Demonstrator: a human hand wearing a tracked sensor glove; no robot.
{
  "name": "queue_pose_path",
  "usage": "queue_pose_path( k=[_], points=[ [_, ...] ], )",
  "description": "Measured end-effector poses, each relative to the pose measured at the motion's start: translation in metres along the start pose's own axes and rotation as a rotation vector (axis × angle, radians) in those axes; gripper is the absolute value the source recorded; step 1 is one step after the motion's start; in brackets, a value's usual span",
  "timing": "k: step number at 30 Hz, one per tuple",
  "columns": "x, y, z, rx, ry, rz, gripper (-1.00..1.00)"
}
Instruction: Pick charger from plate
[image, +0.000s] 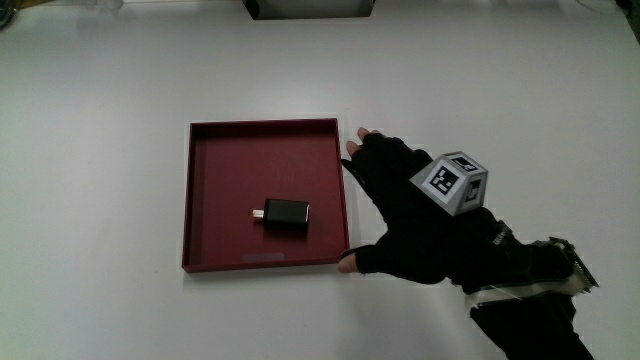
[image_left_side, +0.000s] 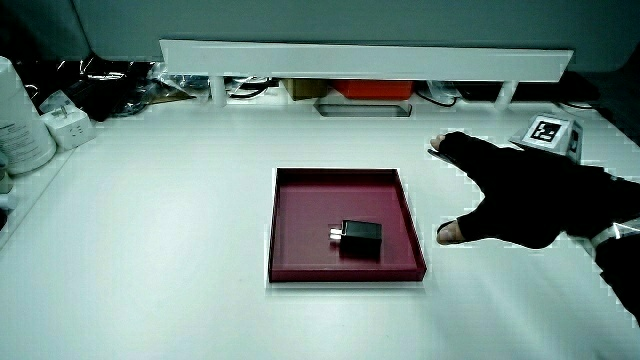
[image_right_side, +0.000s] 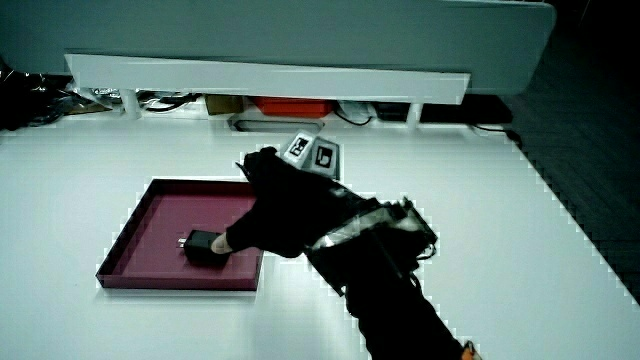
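Observation:
A dark red square plate (image: 260, 125) lies on the white table. A black charger (image: 284, 214) with a short metal plug rests inside it, nearer to the person than the plate's middle. The hand (image: 388, 205), in its black glove with the patterned cube (image: 452, 183) on its back, lies flat on the table beside the plate's edge. Its fingers are spread and hold nothing, and the thumb tip is near the plate's corner. Both side views show the plate (image_left_side: 340, 173) (image_right_side: 150, 215), the charger (image_left_side: 360, 240) (image_right_side: 203, 246) and the hand (image_left_side: 505, 200) (image_right_side: 280, 210).
A low white partition (image_left_side: 365, 60) stands farther from the person than the plate, with an orange item (image_left_side: 370, 90) and cables under it. A white bottle (image_left_side: 20, 125) and a white plug block (image_left_side: 65, 125) stand at the table's edge.

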Motion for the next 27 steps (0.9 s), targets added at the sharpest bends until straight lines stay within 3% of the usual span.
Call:
queue_pose_path(
  k=[2,4,12,27],
  points=[
    [-0.003,0.007,-0.001,-0.002,-0.01,-0.005,0.0],
    [-0.004,0.016,-0.001,0.079,-0.121,0.019,0.0],
    [0.009,0.056,-0.016,0.025,-0.086,-0.036,0.0],
    [0.031,0.096,-0.05,-0.033,-0.04,-0.099,0.0]
  ],
)
